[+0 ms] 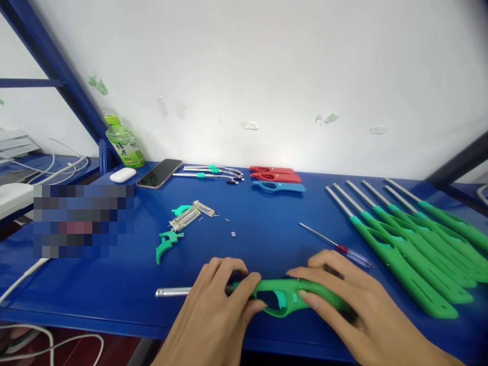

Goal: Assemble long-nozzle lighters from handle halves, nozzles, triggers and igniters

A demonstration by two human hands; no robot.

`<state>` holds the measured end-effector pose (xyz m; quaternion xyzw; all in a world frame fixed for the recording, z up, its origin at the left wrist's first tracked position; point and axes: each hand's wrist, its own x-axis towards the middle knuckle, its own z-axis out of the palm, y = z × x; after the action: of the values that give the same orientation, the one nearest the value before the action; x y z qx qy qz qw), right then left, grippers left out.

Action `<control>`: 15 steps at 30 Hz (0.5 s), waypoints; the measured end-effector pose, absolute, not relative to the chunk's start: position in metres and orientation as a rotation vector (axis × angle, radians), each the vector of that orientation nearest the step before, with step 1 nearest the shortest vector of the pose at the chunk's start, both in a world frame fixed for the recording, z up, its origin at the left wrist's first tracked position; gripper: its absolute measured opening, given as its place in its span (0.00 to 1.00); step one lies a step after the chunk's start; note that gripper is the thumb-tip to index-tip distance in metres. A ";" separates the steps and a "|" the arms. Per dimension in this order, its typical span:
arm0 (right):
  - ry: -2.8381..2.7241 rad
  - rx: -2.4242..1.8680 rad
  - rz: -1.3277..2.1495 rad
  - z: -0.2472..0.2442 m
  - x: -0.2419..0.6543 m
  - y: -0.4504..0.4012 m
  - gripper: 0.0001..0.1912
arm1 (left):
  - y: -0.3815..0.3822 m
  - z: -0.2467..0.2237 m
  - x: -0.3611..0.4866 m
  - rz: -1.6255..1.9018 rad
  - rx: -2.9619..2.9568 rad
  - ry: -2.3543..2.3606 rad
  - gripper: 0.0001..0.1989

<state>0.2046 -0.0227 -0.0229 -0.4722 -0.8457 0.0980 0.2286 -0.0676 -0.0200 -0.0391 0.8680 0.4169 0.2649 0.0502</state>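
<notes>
1. In the head view, your left hand (219,305) grips the front of a green lighter (295,288), its thumb and index finger pinching the handle's nose; the metal tube (173,292) sticks out to the left.
2. Your right hand (354,310) grips the rear of that handle, with the index finger along the upper edge and the thumb pressed on the near side. The teal trigger (281,300) shows between your hands.
3. The lighter lies roughly level at the near edge of the blue worktop (125,284).
4. Just beyond your right hand, a screwdriver (339,246) lies at a slant; to its right, you have more green lighters (407,274) side by side, tubes pointing away from you.
5. Ahead of your left hand lie loose teal parts (165,249), clear plastic pieces (185,218) and a small square bit (233,234).
6. Near the wall (244,76) are thin metal rods (190,175), two red casings (280,178) and a blue casing (285,187).
7. At your far left stand or lie a phone (160,173), a white case (122,175) and a green bottle (125,145).
</notes>
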 end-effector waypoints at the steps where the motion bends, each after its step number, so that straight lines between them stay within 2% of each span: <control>1: -2.325 -1.300 0.219 -0.024 0.205 -0.022 0.16 | -0.021 -0.040 -0.068 0.779 2.654 1.300 0.12; 4: -2.330 -1.302 0.089 -0.030 0.209 -0.021 0.15 | -0.021 -0.041 -0.067 0.793 2.705 1.311 0.14; 7: -2.273 -1.278 -0.072 -0.032 0.219 -0.019 0.15 | -0.014 -0.038 -0.078 0.964 2.768 1.345 0.15; 10: -2.138 -1.313 -0.221 -0.032 0.236 -0.015 0.14 | 0.001 -0.032 -0.109 1.108 2.711 1.603 0.13; 12: -2.070 -1.376 -0.298 -0.033 0.250 -0.012 0.14 | 0.012 -0.029 -0.136 1.047 2.606 1.876 0.14; 15: -2.048 -1.463 -0.377 -0.042 0.271 -0.008 0.17 | 0.022 -0.026 -0.171 0.974 2.499 2.047 0.19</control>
<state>0.2712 -0.0083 -0.0418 -0.5493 -0.7693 -0.1417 0.2939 -0.1709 0.0217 -0.0257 0.7357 0.6025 0.2867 -0.1160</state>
